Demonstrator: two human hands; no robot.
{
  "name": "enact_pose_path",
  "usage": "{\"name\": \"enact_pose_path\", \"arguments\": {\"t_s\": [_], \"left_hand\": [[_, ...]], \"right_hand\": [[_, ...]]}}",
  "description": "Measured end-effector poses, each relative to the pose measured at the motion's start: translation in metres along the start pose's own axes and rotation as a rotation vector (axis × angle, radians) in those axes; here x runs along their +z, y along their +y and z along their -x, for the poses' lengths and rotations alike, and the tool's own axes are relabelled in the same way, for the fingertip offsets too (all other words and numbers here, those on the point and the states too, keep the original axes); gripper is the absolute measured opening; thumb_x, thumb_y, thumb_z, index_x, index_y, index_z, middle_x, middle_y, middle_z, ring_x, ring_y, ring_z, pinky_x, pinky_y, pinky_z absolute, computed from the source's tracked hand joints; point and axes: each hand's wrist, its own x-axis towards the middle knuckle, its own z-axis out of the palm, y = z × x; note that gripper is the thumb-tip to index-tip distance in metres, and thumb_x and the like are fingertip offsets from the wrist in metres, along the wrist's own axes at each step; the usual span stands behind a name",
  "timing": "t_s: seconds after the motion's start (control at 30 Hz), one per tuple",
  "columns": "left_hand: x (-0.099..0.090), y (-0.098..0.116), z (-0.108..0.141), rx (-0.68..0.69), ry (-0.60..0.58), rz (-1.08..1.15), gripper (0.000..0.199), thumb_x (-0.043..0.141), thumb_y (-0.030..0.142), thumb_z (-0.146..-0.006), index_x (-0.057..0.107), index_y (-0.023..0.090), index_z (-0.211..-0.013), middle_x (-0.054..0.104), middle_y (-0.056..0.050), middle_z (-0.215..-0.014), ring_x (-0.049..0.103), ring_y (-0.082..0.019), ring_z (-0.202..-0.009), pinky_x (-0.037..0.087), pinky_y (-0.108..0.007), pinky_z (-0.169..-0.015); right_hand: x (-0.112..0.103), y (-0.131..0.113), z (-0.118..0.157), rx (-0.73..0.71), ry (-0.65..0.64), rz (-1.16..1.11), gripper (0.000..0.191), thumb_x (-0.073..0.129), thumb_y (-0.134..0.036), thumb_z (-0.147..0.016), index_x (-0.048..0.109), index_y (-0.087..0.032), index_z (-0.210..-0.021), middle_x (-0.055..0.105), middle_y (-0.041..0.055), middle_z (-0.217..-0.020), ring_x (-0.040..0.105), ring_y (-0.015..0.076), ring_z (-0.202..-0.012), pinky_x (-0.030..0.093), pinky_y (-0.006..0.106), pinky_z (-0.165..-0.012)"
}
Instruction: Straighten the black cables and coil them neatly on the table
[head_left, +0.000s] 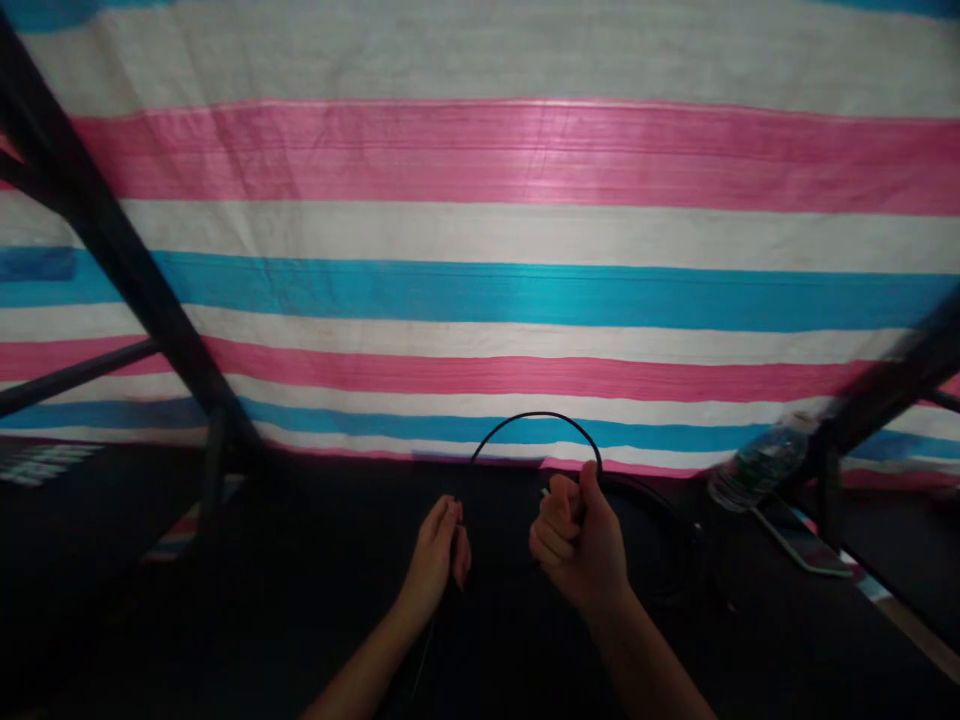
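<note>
A thin black cable (pixel 538 414) rises in an arch between my two hands, standing out against the striped sheet. My right hand (pixel 574 530) is closed in a fist around it, thumb up, and a small pale tip shows by the fingers. The fingers of my left hand (pixel 442 540) are pinched together near the arch's other side, where the cable fades into the dark. A faint thin strand hangs below that hand. More dark cable (pixel 660 500) lies looped to the right of my right hand, mostly lost in shadow.
A striped plastic sheet (pixel 525 230) hangs behind the dark surface. Black metal frame bars slant at the left (pixel 142 270) and right (pixel 877 400). At the right lie a clear plastic bottle (pixel 765 462) and a phone (pixel 802 538).
</note>
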Motion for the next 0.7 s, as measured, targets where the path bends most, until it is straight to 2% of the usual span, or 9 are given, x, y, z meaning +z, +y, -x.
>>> {"name": "enact_pose_path", "arguments": {"t_s": [0.1, 0.2, 0.27, 0.33, 0.43, 0.53, 0.63, 0.7], "left_hand": [[0.005, -0.012, 0.007, -0.060, 0.027, 0.070, 0.046, 0.067, 0.063, -0.083, 0.050, 0.021, -0.079, 0.053, 0.006, -0.044, 0.048, -0.010, -0.037, 0.036, -0.018, -0.037], [0.007, -0.019, 0.011, -0.123, 0.054, 0.123, 0.050, 0.071, 0.067, -0.077, 0.051, 0.021, -0.083, 0.071, -0.003, -0.072, 0.067, -0.018, -0.060, 0.046, -0.022, -0.044], [0.010, -0.020, 0.013, -0.183, 0.054, 0.155, 0.056, 0.073, 0.071, -0.071, 0.050, 0.022, -0.086, 0.074, -0.007, -0.088, 0.072, -0.021, -0.069, 0.051, -0.025, -0.048], [0.013, -0.019, 0.014, -0.284, 0.021, 0.212, 0.061, 0.074, 0.074, -0.067, 0.048, 0.023, -0.088, 0.075, -0.007, -0.087, 0.071, -0.022, -0.063, 0.053, -0.029, -0.049], [0.013, -0.013, 0.015, -0.381, -0.025, 0.297, 0.063, 0.074, 0.075, -0.067, 0.044, 0.024, -0.089, 0.069, -0.001, -0.070, 0.064, -0.018, -0.049, 0.050, -0.028, -0.045], [0.008, -0.005, 0.012, -0.345, -0.030, 0.317, 0.059, 0.074, 0.071, -0.070, 0.044, 0.024, -0.088, 0.053, 0.009, -0.057, 0.043, -0.007, -0.036, 0.035, -0.017, -0.036], [0.000, -0.001, 0.008, -0.345, -0.065, 0.319, 0.053, 0.073, 0.065, -0.075, 0.048, 0.023, -0.093, 0.038, 0.013, -0.055, 0.022, -0.002, -0.034, 0.018, -0.013, -0.034], [-0.004, 0.000, 0.006, -0.360, -0.105, 0.306, 0.050, 0.071, 0.064, -0.078, 0.049, 0.023, -0.095, 0.035, 0.014, -0.055, 0.017, -0.001, -0.035, 0.014, -0.014, -0.035]], "right_hand": [[0.026, 0.011, 0.007, -0.038, -0.031, 0.119, 0.069, 0.040, -0.077, -0.090, 0.050, -0.020, -0.052, 0.019, -0.0095, -0.041, 0.012, 0.0059, -0.031, 0.017, 0.020, -0.033], [0.045, 0.030, 0.020, -0.164, -0.031, 0.415, 0.077, 0.034, -0.080, -0.090, 0.061, -0.020, -0.049, 0.035, -0.0015, -0.039, 0.029, 0.0105, -0.035, 0.020, 0.024, -0.037], [0.049, 0.050, 0.030, -0.261, -0.057, 0.604, 0.081, 0.026, -0.077, -0.093, 0.068, -0.022, -0.052, 0.045, 0.0038, -0.042, 0.039, 0.0150, -0.039, 0.027, 0.028, -0.039], [0.045, 0.073, 0.040, -0.352, -0.085, 0.732, 0.079, 0.021, -0.072, -0.096, 0.073, -0.025, -0.059, 0.050, 0.0056, -0.045, 0.048, 0.0196, -0.046, 0.038, 0.032, -0.045], [0.031, 0.102, 0.055, -0.376, -0.086, 0.848, 0.069, 0.023, -0.065, -0.098, 0.076, -0.030, -0.072, 0.057, 0.0054, -0.055, 0.056, 0.0233, -0.058, 0.047, 0.037, -0.058], [0.015, 0.116, 0.070, -0.325, -0.069, 0.924, 0.046, 0.037, -0.056, -0.099, 0.075, -0.032, -0.088, 0.064, 0.0054, -0.073, 0.062, 0.0255, -0.073, 0.050, 0.040, -0.069], [0.002, 0.109, 0.083, -0.312, -0.005, 0.894, 0.026, 0.055, -0.048, -0.093, 0.072, -0.031, -0.102, 0.067, 0.0065, -0.091, 0.063, 0.0267, -0.086, 0.051, 0.040, -0.076], [-0.006, 0.093, 0.084, -0.325, 0.157, 0.798, 0.027, 0.058, -0.046, -0.092, 0.071, -0.030, -0.109, 0.067, 0.0059, -0.093, 0.063, 0.0248, -0.088, 0.051, 0.038, -0.079]]}}
